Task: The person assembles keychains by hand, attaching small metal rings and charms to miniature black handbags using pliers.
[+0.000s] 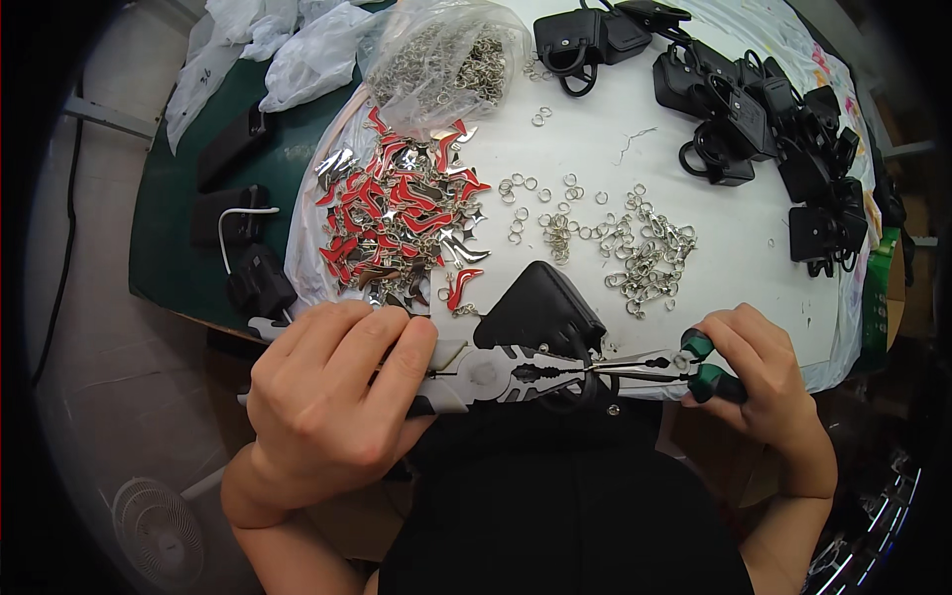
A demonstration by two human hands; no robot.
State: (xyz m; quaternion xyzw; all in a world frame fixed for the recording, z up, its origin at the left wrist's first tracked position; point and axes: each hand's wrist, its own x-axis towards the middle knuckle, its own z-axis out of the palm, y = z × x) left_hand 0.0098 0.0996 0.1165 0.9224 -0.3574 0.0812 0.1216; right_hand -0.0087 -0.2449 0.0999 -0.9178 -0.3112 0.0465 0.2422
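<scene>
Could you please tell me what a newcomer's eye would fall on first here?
Probably the pile of red shoe-shaped charms, left of centre. Next, in front, the grey-handled pliers in the left grip and green-handled pliers in the right grip, their tips close together. Then, perhaps, the small black bags at upper right.

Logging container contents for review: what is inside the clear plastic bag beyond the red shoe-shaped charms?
The clear, crumpled plastic bag holds a heap of small silvery metal rings or links. Anything buried beneath the top layer is covered and cannot be seen.
</scene>
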